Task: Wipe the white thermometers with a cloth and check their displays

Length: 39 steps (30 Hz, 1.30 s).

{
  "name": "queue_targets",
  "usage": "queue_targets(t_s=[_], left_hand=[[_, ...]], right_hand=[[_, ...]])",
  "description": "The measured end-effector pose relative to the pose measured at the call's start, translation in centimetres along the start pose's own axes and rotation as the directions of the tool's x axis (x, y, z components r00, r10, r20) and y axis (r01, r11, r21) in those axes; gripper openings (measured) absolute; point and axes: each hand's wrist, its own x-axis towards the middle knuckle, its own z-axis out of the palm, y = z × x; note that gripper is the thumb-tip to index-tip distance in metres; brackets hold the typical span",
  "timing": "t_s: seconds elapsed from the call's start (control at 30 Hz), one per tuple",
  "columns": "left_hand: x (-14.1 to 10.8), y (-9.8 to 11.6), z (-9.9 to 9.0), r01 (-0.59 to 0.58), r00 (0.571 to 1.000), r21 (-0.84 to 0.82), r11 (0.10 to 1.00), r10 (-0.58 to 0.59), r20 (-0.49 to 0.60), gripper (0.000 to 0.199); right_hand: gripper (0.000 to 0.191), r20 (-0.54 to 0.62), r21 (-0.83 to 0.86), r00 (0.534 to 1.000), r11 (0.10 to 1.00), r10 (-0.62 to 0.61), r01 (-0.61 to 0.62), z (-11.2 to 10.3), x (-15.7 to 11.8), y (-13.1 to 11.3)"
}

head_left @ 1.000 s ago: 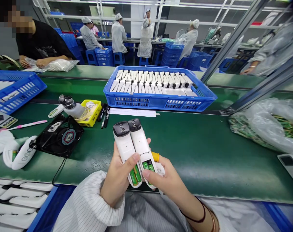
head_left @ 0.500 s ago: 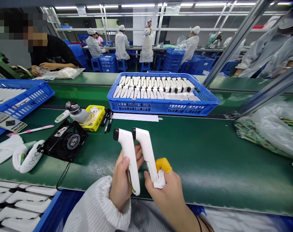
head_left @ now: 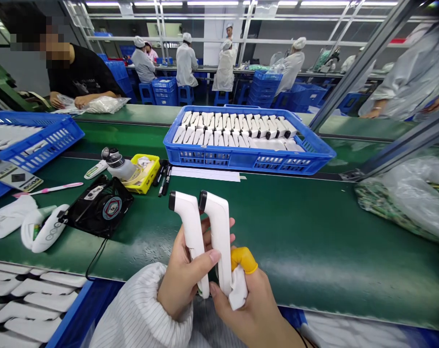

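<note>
Two white L-shaped infrared thermometers with black tips stand side by side before me, the left one (head_left: 191, 220) and the right one (head_left: 220, 232). My left hand (head_left: 181, 275) is wrapped round both, its fingers behind them and its thumb across the left one onto the right one. A crumpled white cloth (head_left: 238, 290) is pinched in my right hand (head_left: 253, 299), against the lower end of the right thermometer. A yellow finger cot (head_left: 244, 259) covers the index finger of that hand.
Ahead stands a blue crate (head_left: 248, 162) with rows of thermometers. To the left lie a black fan (head_left: 103, 208), a yellow tray (head_left: 151, 180), a bottle (head_left: 120, 166) and an opened white housing (head_left: 49, 232). Bagged circuit boards (head_left: 382, 203) are at right. A co-worker (head_left: 85, 72) sits across.
My left thumb has moved from the left thermometer over onto the right one, and my left fingers now reach behind both. The two thermometers are closer together. The cloth hangs lower.
</note>
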Motion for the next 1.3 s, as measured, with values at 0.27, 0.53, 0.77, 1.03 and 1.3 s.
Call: queue_targets(t_s=[0.27, 0.53, 0.77, 1.03, 1.3], left_hand=[[-0.4, 0.8, 0.0, 0.060, 0.998, 0.078, 0.995, -0.061, 0.011, 0.049], [-0.5, 1.0, -0.2, 0.030, 0.999, 0.023, 0.999, -0.030, 0.019, 0.049], [-1.0, 0.7, 0.2, 0.090, 0.996, 0.038, 0.995, -0.090, -0.023, 0.043], [-1.0, 1.2, 1.2, 0.126, 0.983, 0.011, 0.992, -0.123, -0.140, 0.041], [-0.8, 1.3, 0.6, 0.230, 0.973, 0.055, 0.972, -0.232, 0.021, 0.048]], right_hand=[[0.035, 0.046, -0.014, 0.995, 0.996, -0.091, 0.092, -0.3, -0.4, 0.1], [0.023, -0.014, 0.218, 0.999, 0.975, -0.045, 0.047, -4.5, -0.1, 0.1], [0.016, 0.061, 0.098, 0.923, 0.922, -0.380, 0.374, -5.1, 4.6, -0.5], [0.013, 0.094, -0.080, 0.884, 0.882, -0.457, 0.465, -5.2, 7.1, -0.7], [0.010, -0.259, -0.108, 0.915, 0.950, -0.310, 0.292, -6.0, 9.4, 1.8]])
